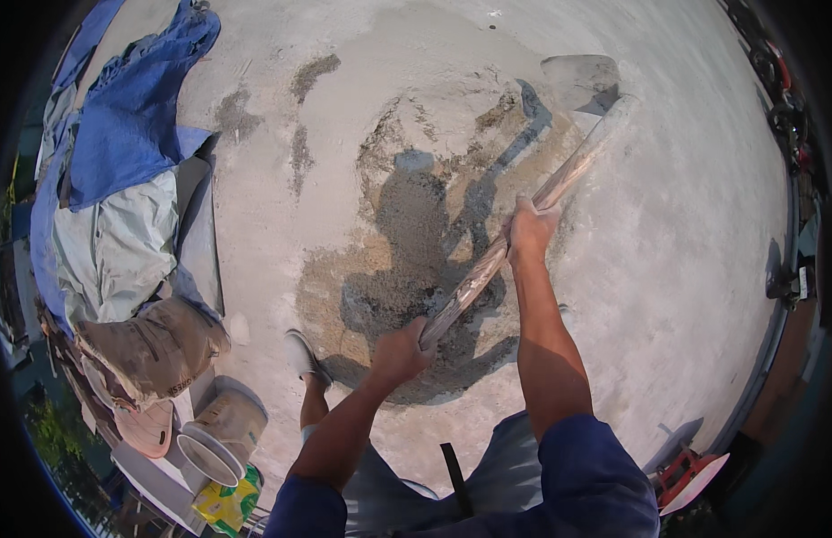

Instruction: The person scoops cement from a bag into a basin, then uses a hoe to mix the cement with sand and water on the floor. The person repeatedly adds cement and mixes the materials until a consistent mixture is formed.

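Both my hands are closed round the long wooden handle of a shovel (573,168). My left hand (401,354) grips the lower end, close to my body. Farther up the shaft, my right hand (532,230) is wrapped round it. The handle slants up to the right, toward a grey blade (581,79) at the far side, which is partly in shade. Below the shovel spreads a mound of sandy, grey-brown mix (331,282), with a paler powdery part at its far side. My shadow falls across the mound.
Blue tarpaulin (129,117) and a pale sheet (129,242) cover things along the left. A filled sack (151,345), a bucket (223,430) and a yellow-green bag (229,502) stand lower left. My shoe (302,353) is beside the mound. A red-and-white object (689,480) sits lower right.
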